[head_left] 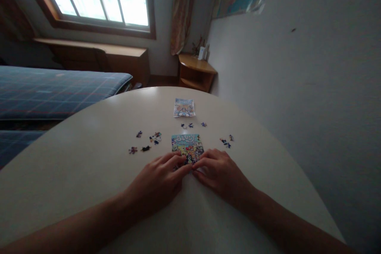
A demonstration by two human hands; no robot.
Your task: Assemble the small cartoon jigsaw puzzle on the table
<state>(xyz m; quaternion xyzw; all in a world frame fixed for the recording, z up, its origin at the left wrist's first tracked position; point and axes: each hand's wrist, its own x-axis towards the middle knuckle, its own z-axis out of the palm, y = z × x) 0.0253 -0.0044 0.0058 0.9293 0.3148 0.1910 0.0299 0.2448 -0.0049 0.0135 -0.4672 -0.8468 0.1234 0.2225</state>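
Note:
A small, colourful jigsaw puzzle [188, 146] lies partly assembled on the table, with pale lettering along its far edge. My left hand [162, 172] rests at its near left corner, fingers extended over the pieces and thumb reaching to the near edge. From the other side, my right hand [217, 170] has thumb and forefinger pinched together at the near right corner. Whatever may be between those fingertips is hidden. My fingers cover the near part of the puzzle.
Loose puzzle pieces [155, 138] lie to the left, and further pieces [227, 142] to the right. Several more pieces [191, 125] sit beyond the puzzle, before a creased picture sheet [184, 108]. The round white table [98, 158] stands near a bed [59, 87] and a wall [297, 87].

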